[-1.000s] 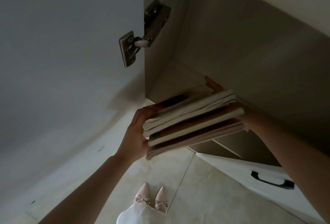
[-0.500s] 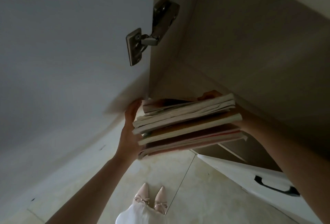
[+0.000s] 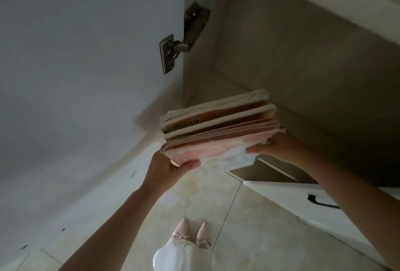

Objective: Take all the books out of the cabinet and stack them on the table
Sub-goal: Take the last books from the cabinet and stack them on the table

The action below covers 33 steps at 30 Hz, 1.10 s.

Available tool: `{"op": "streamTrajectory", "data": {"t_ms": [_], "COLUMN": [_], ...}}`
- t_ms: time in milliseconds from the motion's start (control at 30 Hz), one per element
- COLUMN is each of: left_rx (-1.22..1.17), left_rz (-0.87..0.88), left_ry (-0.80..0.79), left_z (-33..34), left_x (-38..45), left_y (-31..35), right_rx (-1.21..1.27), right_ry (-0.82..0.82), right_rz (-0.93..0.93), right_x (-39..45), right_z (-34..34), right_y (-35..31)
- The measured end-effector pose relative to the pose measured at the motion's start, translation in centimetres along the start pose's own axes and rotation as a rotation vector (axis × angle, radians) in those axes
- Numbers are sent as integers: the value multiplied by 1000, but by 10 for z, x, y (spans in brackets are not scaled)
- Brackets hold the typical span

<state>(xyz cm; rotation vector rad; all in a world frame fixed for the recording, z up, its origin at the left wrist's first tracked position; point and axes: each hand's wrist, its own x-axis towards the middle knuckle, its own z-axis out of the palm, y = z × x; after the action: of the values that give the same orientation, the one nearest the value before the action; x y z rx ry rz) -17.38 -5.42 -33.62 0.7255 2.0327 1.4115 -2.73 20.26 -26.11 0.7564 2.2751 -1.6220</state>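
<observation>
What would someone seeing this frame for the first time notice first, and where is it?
The eye goes to the stack of books at centre frame, held from below at its two ends by the left hand and the right hand, in front of the open cabinet. Next comes the metal hinge above it, joining the cabinet door on the left to the cabinet wall. Far below, a pair of pink shoes stands on the pale tiled floor.

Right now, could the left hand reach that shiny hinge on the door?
Probably not yet: the left hand is gripping one end of the stack of books. The hinge hangs above with nothing blocking it, but letting go might tip the stack.
</observation>
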Motion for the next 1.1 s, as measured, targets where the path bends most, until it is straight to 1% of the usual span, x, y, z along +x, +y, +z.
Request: {"op": "streamTrajectory", "data": {"t_ms": [100,167,267,367,467,567,633,800,933,1033,1100], "left_rx": [-54,-88,-178,-363,-595,-780,-831,-907,-874,-787,-753], "left_rz": [-131,-205,-218,-278,-367,-472,-520,-569,-584,-570,-533], "left_ry": [-31,-51,-55,-68,-33,25,59,192,297,456,572], "left_z": [-4,-5,-10,-15,-16,-16,-15,-34,-57,-77,-90], "left_x": [-35,-59,-94,-122,-158,-199,-217,-280,-338,-391,-429], "left_y": [17,32,68,99,123,141,148,179,198,205,206], "right_rx": [25,74,136,248,289,339,362,285,218,147,128], "right_ry": [-44,-39,17,85,140,165,189,126,115,105,53], "right_rz": [85,128,183,204,191,130,107,48,-32,-89,-103], "right_x": [-33,-60,-104,-144,-185,-220,-234,-267,-288,-311,-330], "right_z": [8,14,23,32,46,67,78,110,152,196,227], "right_y": [-7,-18,-38,-54,-71,-90,-102,-138,-158,-173,-182]}}
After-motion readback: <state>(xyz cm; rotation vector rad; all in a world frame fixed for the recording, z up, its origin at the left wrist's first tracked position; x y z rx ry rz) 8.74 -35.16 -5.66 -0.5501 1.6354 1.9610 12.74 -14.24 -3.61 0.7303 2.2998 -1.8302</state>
